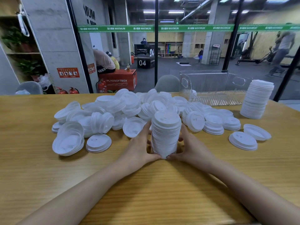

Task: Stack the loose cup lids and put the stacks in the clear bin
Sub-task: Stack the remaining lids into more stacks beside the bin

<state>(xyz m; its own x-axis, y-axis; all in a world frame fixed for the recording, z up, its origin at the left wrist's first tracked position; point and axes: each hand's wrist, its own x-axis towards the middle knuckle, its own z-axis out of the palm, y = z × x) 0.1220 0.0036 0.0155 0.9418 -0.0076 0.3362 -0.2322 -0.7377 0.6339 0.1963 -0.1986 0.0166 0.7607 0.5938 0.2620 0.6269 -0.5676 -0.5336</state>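
Dozens of loose lids (103,116) are heaped on the table (32,168), left to centre, some upside down. Left hand (140,144) curls round the stack (165,135) from its left, and right hand (190,147) curls round it from the right. Thumbs meet low in front. Stack is upright, mid-table, just in front of the heap. Bin (211,98) sits behind the heap, right of centre. Second stack (257,99) stands just beside the bin's right end, outside it.

Risks:
- Grip sits low, so a lift could let top lids tilt or slide off.
- Carrying over the heap could clip lids.
- Second stack looks kinked, so a bump could topple it.

Hidden: fingers behind the stack. Can't tell if its base touches the table. Bin contents are hard to read through the ribbed walls, maybe one lid at the left end.
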